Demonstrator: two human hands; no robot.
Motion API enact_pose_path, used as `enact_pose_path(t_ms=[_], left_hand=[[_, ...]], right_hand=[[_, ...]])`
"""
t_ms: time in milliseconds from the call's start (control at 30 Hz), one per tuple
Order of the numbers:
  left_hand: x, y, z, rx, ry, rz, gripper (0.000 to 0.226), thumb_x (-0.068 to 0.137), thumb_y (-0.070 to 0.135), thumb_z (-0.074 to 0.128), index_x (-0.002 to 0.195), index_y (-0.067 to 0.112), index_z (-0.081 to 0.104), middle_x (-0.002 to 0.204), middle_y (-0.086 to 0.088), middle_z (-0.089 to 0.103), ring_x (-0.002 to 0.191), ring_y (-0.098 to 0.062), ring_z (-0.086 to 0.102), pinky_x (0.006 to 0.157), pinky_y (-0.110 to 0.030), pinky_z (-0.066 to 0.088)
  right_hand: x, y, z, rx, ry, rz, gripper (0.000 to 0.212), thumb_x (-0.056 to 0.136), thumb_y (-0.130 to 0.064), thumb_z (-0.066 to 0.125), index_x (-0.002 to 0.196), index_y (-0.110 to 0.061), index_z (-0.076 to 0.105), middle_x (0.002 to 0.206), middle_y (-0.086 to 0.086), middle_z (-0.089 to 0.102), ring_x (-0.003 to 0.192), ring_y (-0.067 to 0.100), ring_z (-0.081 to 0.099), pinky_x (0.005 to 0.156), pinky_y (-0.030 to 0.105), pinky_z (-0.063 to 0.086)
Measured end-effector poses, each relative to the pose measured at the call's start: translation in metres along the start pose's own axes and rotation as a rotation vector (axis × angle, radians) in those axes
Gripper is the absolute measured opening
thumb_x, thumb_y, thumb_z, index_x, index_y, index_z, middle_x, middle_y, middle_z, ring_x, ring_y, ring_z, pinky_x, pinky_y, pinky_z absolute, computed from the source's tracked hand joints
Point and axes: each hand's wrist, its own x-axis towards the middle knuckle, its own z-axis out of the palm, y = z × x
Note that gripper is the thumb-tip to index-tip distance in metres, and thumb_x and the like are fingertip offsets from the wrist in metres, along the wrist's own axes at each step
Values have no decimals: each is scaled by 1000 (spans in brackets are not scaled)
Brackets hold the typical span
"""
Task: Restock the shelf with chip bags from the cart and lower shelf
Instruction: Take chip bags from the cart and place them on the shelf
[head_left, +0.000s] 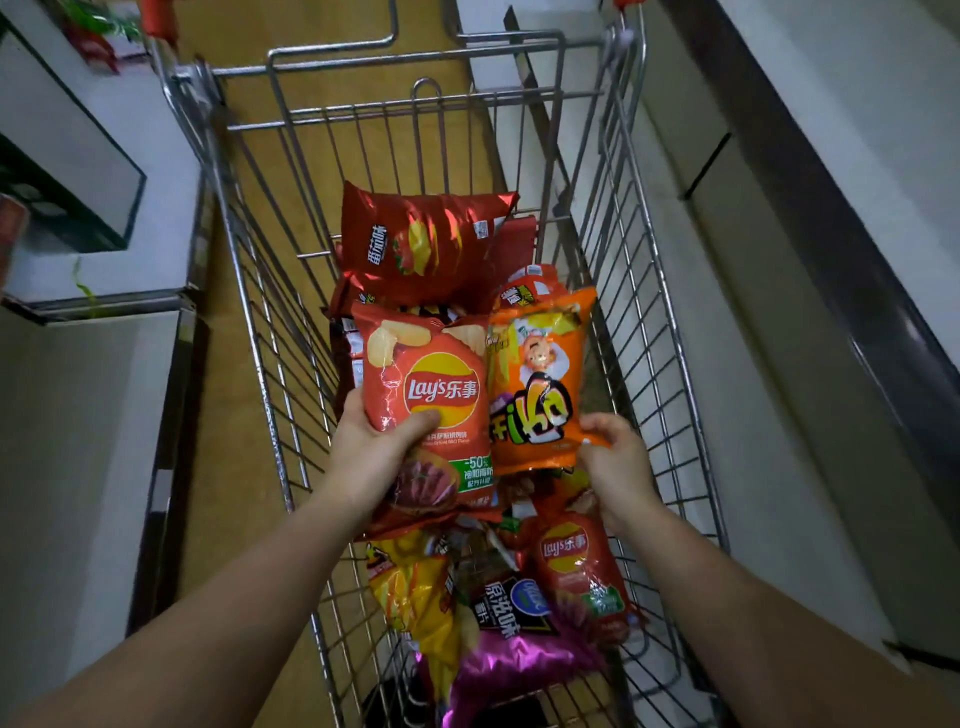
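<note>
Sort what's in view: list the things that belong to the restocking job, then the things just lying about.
Job:
left hand holding the red Lay's bag
right hand pinching the orange snack bag
cart
dark red bag at the far end
yellow bag, purple bag, second red Lay's bag at the near end

Lying about:
white shelf unit left of the cart

Shop aisle: wire shopping cart (644, 291) full of chip bags (431, 244), white shelving (78, 156) both sides.
</note>
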Motion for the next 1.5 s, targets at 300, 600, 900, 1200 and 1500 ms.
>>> enact_pose_path(t_ms=[300, 600, 900, 1200, 1500], left_hand=[[-3, -12, 5, 110, 13, -16, 77, 75, 23, 77, 138, 22, 33, 119, -4, 58, 105, -28, 61, 94, -51, 49], [1, -9, 2, 343, -4, 15, 81, 74, 25, 78, 140, 21, 31, 122, -6, 56, 108, -29, 59, 95, -50, 49], [-8, -16, 11, 764, -75, 60, 82, 76, 34, 76, 143, 20, 31, 128, -7, 57, 114, -29, 55, 95, -34, 45], [-5, -23, 14, 851, -12, 8, 76, 80, 40, 71, 139, 14, 32, 130, -9, 54, 118, -30, 52, 90, -31, 41], [0, -27, 31, 943, -71, 86, 86, 78, 42, 73, 144, 14, 25, 133, -10, 51, 121, -31, 50, 97, -39, 43]], right_hand=[[-12, 28, -16, 112, -59, 149, 38, 80, 17, 48, 86, -20, 54, 98, 5, 59, 91, 29, 61, 79, 44, 51], [-10, -45, -30, -1015, -287, -124, 21, 90, -16, 47, 96, -9, 67, 97, 10, 65, 92, 28, 62, 84, 38, 52], [-18, -65, 26, -1706, -835, -241, 24, 90, -6, 43, 67, -10, 47, 70, 4, 45, 58, 16, 42, 45, 22, 35], [12, -12, 17, -1010, -162, -391, 54, 96, -20, 49, 145, -14, 27, 141, 14, 38, 120, 35, 48, 93, 40, 41], [-24, 67, 4, -579, -60, 16, 34, 93, -28, 54, 119, -6, 51, 109, 12, 63, 97, 28, 60, 75, 33, 47]])
